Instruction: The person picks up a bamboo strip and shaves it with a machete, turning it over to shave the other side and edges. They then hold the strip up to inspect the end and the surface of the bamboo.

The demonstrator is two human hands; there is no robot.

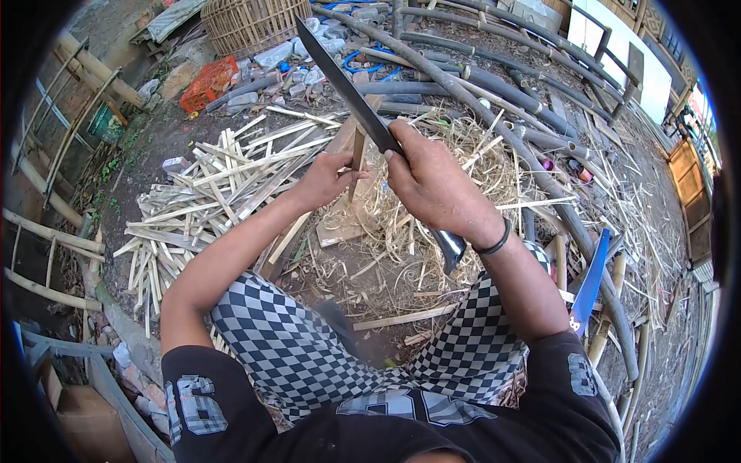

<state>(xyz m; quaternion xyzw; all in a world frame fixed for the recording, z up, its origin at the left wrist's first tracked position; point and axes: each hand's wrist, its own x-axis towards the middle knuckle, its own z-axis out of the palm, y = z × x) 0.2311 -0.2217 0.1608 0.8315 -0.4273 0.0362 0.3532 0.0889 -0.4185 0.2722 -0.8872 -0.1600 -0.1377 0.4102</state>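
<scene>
My right hand [438, 184] is closed around the handle of a machete [340, 83]. Its long dark blade slants up and to the left, and the curved butt of the handle sticks out below my wrist. To the left of it, my left hand [330, 182] pinches a short bamboo strip [358, 150] that stands nearly upright, close beside the blade's base. Below the hands, a flat wooden block [340, 233] rests on the ground among curly shavings [397, 231].
A large pile of split strips [208, 189] spreads to the left. Bamboo poles [532, 166] lie across the right and back. A blue saw [591, 282] leans by my right elbow. Farther back are an orange crate [208, 83] and a woven basket [251, 27].
</scene>
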